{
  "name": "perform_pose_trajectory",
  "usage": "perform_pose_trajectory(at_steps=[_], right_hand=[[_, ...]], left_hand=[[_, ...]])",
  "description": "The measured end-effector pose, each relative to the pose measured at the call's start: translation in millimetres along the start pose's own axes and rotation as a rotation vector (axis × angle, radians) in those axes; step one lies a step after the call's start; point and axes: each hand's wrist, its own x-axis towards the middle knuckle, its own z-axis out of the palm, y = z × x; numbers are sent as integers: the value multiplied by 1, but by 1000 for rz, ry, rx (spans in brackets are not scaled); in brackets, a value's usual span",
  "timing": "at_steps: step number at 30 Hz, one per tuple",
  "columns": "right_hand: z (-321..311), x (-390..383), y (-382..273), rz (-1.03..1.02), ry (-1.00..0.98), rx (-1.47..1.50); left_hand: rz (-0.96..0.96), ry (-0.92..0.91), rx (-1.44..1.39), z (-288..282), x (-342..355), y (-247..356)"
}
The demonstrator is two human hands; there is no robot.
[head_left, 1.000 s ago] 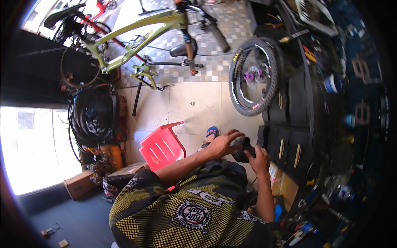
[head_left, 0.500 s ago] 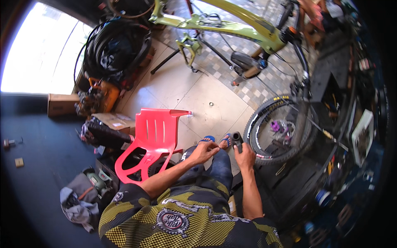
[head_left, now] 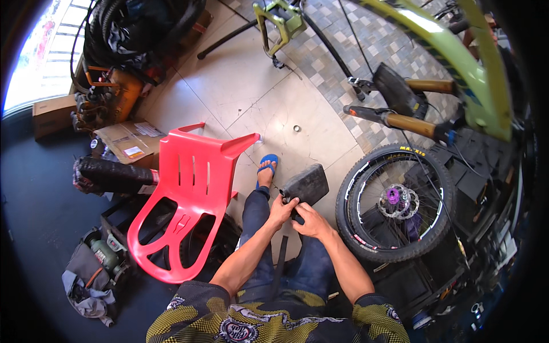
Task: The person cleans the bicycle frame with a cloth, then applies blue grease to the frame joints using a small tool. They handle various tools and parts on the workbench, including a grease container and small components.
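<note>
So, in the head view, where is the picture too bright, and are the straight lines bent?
Head view: daylight washes out the window at upper left; the floor tiles and green bicycle frame curve toward the rim; corners are black; both hands on the folded black inner tube look sharp.

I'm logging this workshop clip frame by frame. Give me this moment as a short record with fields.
setting: tiled workshop floor
left hand: grips the black folded rubber tube
right hand: on the tube's lower end
left of person: red plastic chair
right of person: bicycle wheel with purple hub
above: green bicycle frame
foot: blue sandal
</note>
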Motion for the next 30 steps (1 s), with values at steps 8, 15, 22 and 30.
perform_pose_trajectory(at_steps=[8, 15, 22, 30], right_hand=[[-7, 192, 180, 231, 322, -183], [50, 370, 312, 384, 184, -445], [85, 402, 364, 549, 121, -370], [-14, 208, 226, 182, 521, 373]], left_hand=[[181, 216, 528, -21, 114, -5], [371, 187, 857, -25, 139, 36], [438, 124, 954, -20, 147, 51], [612, 157, 947, -7, 111, 23]])
